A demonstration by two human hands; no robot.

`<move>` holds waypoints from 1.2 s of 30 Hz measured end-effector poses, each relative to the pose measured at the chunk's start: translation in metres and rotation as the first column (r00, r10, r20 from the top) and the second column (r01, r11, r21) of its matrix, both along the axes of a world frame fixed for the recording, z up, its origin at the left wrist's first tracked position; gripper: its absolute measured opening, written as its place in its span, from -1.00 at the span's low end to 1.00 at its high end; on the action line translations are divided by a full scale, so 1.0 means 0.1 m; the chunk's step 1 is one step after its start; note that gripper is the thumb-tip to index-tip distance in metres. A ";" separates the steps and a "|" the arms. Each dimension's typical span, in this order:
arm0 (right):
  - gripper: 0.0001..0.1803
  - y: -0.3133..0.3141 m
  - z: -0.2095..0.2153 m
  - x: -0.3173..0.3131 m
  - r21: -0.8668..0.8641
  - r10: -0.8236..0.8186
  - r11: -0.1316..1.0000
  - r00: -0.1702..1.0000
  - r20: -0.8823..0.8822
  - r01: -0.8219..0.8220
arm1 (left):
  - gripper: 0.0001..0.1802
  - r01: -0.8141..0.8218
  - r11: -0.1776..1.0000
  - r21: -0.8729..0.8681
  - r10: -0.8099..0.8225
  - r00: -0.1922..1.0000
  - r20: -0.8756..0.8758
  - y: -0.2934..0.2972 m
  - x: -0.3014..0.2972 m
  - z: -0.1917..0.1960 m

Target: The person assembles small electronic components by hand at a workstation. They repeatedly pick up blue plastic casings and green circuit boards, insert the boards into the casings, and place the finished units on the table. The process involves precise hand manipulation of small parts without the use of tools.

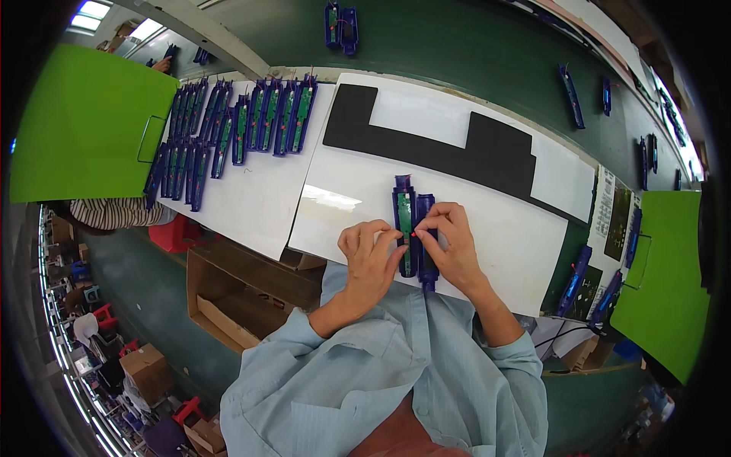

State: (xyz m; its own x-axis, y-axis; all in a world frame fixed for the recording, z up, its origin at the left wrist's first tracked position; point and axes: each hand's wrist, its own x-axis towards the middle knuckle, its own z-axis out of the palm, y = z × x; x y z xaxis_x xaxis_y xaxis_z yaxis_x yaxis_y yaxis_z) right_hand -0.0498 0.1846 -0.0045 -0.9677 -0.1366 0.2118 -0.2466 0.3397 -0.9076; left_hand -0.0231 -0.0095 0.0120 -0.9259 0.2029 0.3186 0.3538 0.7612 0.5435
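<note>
In front of me on the white work surface (358,221) stands a long blue plastic housing (403,183) with a narrow green circuit board (406,209) inside. Beside it on the right, touching or nearly so, lies a second long blue plastic piece (426,280), partly covered by my fingers. My left hand (369,263) has its thumb and forefinger curled against the left edge of the board housing. Over the right edge, my right hand (455,247) is closed in a pinch by a small red spot on the board; what is between the fingertips is too small to name.
Several blue housings with green boards (263,114) stand in rows at the left. A black foam sheet (426,145) lies behind my hands. Green panels (91,122) flank both sides. More housings (341,29) lie on the green belt beyond. A cardboard box (228,297) sits below left.
</note>
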 end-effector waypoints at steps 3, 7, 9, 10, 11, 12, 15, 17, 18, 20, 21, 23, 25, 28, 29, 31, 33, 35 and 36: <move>-0.84 -0.02 0.02 -0.07 0.162 0.131 0.982 0.969 -0.207 -0.098 | -0.64 0.044 0.996 -0.080 -0.046 0.999 -0.015 -0.02 0.05 -0.04; -0.75 -0.05 -0.01 -0.13 0.341 0.303 0.918 0.913 -0.275 -0.202 | -0.72 0.042 0.999 0.017 -0.043 0.998 0.039 -0.03 -0.02 -0.14; -0.73 -0.03 0.01 -0.15 0.400 0.327 0.894 0.903 -0.279 -0.201 | -0.69 0.062 0.998 0.029 -0.063 0.998 0.029 -0.02 -0.04 -0.14; -0.72 -0.02 0.02 -0.14 0.427 0.341 0.881 0.898 -0.279 -0.202 | -0.68 0.071 0.997 0.034 -0.072 0.997 0.026 -0.02 -0.04 -0.14; -0.72 -0.02 0.02 -0.14 0.434 0.345 0.877 0.897 -0.276 -0.204 | -0.68 0.087 0.995 0.046 -0.089 0.996 0.026 -0.02 -0.04 -0.14; -0.72 -0.02 0.02 -0.14 0.441 0.350 0.874 0.896 -0.274 -0.206 | -0.67 0.104 0.993 0.058 -0.106 0.994 0.027 -0.02 -0.06 -0.14; -0.72 -0.03 0.02 -0.14 0.458 0.354 0.866 0.893 -0.277 -0.202 | -0.66 0.149 0.987 0.057 -0.149 0.989 0.011 -0.04 -0.09 -0.17; -0.74 -0.05 0.03 -0.14 0.454 0.347 0.869 0.895 -0.279 -0.196 | -0.66 0.168 0.985 0.030 -0.167 0.986 -0.022 -0.05 -0.08 -0.17; -0.76 -0.05 0.05 -0.14 0.447 0.342 0.873 0.899 -0.275 -0.195 | -0.66 0.172 0.985 0.012 -0.171 0.984 -0.044 -0.05 -0.07 -0.17; -0.79 -0.05 0.09 -0.15 0.390 0.311 0.898 0.920 -0.239 -0.202 | -0.64 0.175 0.984 0.041 -0.173 0.984 -0.053 -0.08 -0.01 -0.19; -0.81 -0.04 0.11 -0.17 0.340 0.290 0.917 0.934 -0.208 -0.209 | -0.62 0.170 0.981 0.089 -0.167 0.985 -0.041 -0.10 0.07 -0.24; -0.84 -0.01 0.11 -0.17 0.254 0.282 0.936 0.951 -0.127 -0.244 | -0.57 0.207 0.971 0.116 -0.206 0.978 -0.023 -0.12 0.23 -0.23; -0.86 0.03 0.12 -0.25 0.177 0.306 0.939 0.951 -0.043 -0.295 | -0.49 0.292 0.954 0.071 -0.292 0.956 -0.016 -0.18 0.32 -0.19; -0.92 0.07 0.22 -0.30 0.133 0.337 0.925 0.930 0.146 -0.356 | -0.47 0.341 0.940 0.010 -0.340 0.940 -0.031 -0.23 0.35 -0.31; -0.92 0.08 0.25 -0.32 0.121 0.345 0.919 0.914 0.212 -0.375 | -0.48 0.349 0.937 -0.008 -0.349 0.936 -0.049 -0.24 0.34 -0.32; -0.92 0.09 0.31 -0.35 0.139 0.354 0.911 0.909 0.221 -0.389 | -0.50 0.364 0.931 -0.010 -0.364 0.931 -0.030 -0.25 0.32 -0.30; -0.92 0.09 0.32 -0.37 0.169 0.369 0.899 0.907 0.204 -0.404 | -0.50 0.383 0.924 -0.013 -0.383 0.923 -0.017 -0.26 0.29 -0.26; -0.92 0.08 0.32 -0.39 0.210 0.388 0.884 0.906 0.168 -0.418 | -0.50 0.409 0.912 -0.016 -0.409 0.913 -0.006 -0.29 0.27 -0.25; -0.92 0.08 0.29 -0.39 0.218 0.394 0.880 0.905 0.160 -0.422 | -0.51 0.415 0.909 -0.020 -0.415 0.910 -0.004 -0.30 0.26 -0.24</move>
State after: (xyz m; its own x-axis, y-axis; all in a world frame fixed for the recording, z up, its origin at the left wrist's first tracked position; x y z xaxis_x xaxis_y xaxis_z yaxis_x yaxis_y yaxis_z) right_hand -0.0888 0.1922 0.0246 -0.8296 -0.5580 0.0194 -0.3171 0.4423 -0.8390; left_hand 0.0025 -0.0391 -0.0116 -0.7541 0.5745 0.3183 0.6445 0.5545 0.5264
